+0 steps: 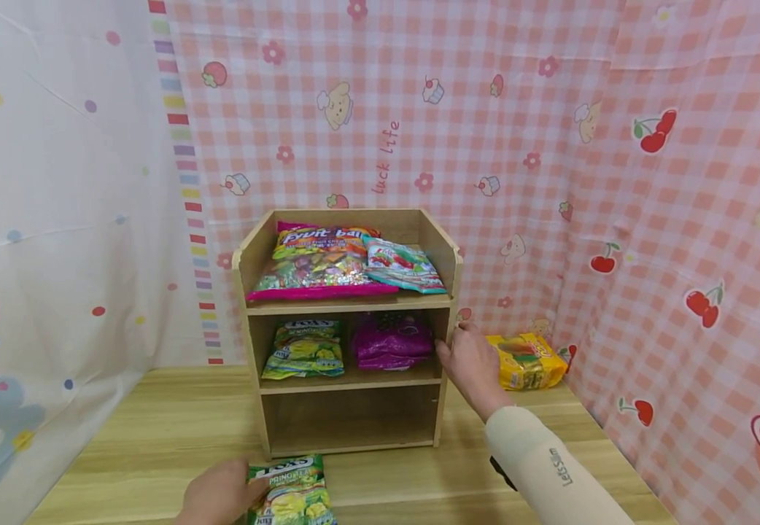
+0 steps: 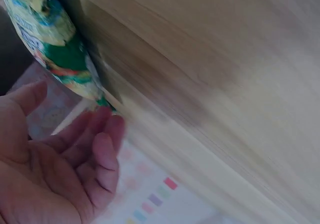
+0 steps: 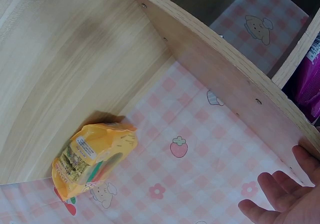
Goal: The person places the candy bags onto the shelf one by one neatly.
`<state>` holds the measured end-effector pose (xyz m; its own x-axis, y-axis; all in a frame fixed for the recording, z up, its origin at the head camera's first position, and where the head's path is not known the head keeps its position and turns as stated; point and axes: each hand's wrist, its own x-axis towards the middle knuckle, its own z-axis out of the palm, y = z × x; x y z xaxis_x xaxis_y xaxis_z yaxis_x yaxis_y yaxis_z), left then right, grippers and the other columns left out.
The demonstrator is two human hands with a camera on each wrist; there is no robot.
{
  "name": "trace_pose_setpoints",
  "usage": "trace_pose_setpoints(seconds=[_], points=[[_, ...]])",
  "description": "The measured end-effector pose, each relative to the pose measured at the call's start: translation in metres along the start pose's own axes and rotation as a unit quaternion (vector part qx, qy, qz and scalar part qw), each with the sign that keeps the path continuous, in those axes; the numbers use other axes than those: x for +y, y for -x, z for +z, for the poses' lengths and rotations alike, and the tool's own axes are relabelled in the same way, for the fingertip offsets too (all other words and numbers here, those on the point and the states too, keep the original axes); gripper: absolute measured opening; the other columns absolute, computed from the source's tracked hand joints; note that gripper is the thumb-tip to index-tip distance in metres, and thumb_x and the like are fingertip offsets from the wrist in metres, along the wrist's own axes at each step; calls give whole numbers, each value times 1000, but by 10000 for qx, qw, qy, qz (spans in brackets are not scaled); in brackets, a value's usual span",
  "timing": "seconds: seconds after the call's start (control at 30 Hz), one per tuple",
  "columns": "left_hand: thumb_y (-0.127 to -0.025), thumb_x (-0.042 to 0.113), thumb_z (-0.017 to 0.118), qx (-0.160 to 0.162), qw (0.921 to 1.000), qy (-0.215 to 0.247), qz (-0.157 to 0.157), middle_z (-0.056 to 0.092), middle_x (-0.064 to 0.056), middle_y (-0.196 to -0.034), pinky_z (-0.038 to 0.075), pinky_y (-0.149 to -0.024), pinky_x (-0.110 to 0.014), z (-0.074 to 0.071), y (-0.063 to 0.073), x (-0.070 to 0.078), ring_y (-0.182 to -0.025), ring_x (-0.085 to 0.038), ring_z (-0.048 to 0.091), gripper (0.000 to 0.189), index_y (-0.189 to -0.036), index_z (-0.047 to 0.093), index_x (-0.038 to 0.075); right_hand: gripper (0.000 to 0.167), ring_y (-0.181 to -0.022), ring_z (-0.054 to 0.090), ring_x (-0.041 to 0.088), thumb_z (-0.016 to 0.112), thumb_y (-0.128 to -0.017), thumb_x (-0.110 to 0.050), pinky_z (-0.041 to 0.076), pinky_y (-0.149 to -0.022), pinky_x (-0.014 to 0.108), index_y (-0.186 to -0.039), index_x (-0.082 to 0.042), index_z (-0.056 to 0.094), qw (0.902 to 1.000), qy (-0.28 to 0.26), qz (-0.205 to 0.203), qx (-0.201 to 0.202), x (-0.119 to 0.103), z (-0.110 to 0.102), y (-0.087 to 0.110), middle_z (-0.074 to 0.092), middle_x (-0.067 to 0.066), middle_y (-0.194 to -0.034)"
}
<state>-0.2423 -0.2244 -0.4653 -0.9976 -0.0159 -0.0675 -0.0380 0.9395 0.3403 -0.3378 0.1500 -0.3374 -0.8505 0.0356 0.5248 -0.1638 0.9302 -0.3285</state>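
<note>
In the head view my left hand (image 1: 219, 492) is at the left edge of a green candy bag (image 1: 291, 492) lying on the table before the shelf. Seen from the left wrist, that hand's fingers (image 2: 102, 151) are loosely bent, thumb apart, close to the bag (image 2: 62, 53). Whether they touch it is hard to tell. My right hand (image 1: 475, 364) is at the right side panel of the small wooden shelf (image 1: 347, 306). The right wrist view shows its thumb by the panel's (image 3: 225, 73) front edge and its other fingers (image 3: 272, 194) spread, holding nothing.
On the top shelf are a large fruit candy bag (image 1: 321, 262) and a smaller teal-edged bag (image 1: 402, 264). Another green bag (image 1: 304, 350) and a purple bag (image 1: 393, 341) occupy the middle level. A yellow packet (image 1: 531, 361) lies right of the shelf, near the patterned curtain (image 1: 616, 219).
</note>
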Motion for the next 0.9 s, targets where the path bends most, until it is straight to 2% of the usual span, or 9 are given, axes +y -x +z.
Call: trace_pose_setpoints(seconds=[0.1,0.17,0.3,0.47,0.63,0.8,0.9], points=[[-90,57,64,-225,9992,30,-322,46,0,-58,41,-52,-36,0,3,-7,-54,-17,48,53,-63,56,12,34,-87,65,38,67,-92,-33,52,-71,53,-82,0,67,10000,1,12,-3,0,0,0,64,16,-116],[-89,62,61,-397,9983,73,-426,45,1,-56,41,-53,-35,0,4,-9,-52,-16,48,58,-59,57,12,34,-88,66,38,67,-92,-33,52,-71,53,-83,0,67,10000,5,6,15,0,1,0,64,16,-117],[-88,67,58,-616,9968,206,-470,44,3,-55,42,-55,-33,3,5,-10,-51,-14,44,63,-57,59,12,34,-94,66,38,67,-93,-32,53,-73,53,-85,2,68,10000,21,-56,41,0,1,0,63,17,-120],[-87,66,60,-673,9956,564,-337,50,1,-56,43,-56,-32,6,5,-8,-52,-14,46,63,-60,58,9,34,-92,67,38,67,-93,-31,53,-69,51,-81,0,67,9999,48,-125,22,1,1,1,63,18,-121],[-87,54,69,-853,9916,924,-304,48,1,-55,44,-57,-33,7,1,-9,-51,-14,46,51,-63,61,9,35,-87,66,38,67,-93,-32,53,-66,50,-73,-3,63,10000,21,-66,-45,1,1,0,63,19,-120],[-84,33,78,-865,9867,1342,-296,35,6,-47,42,-54,-30,8,-2,-10,-43,-9,31,42,-54,56,15,35,-92,66,39,66,-93,-32,53,-70,51,-73,-3,63,10000,21,-62,-37,1,1,0,63,19,-123],[-85,23,78,-768,9869,1396,-235,41,4,-45,44,-55,-32,8,-3,-9,-43,-10,37,40,-52,57,12,35,-93,66,39,66,-93,-32,53,-71,51,-74,-3,64,10000,29,-65,-22,1,1,0,63,19,-123]])
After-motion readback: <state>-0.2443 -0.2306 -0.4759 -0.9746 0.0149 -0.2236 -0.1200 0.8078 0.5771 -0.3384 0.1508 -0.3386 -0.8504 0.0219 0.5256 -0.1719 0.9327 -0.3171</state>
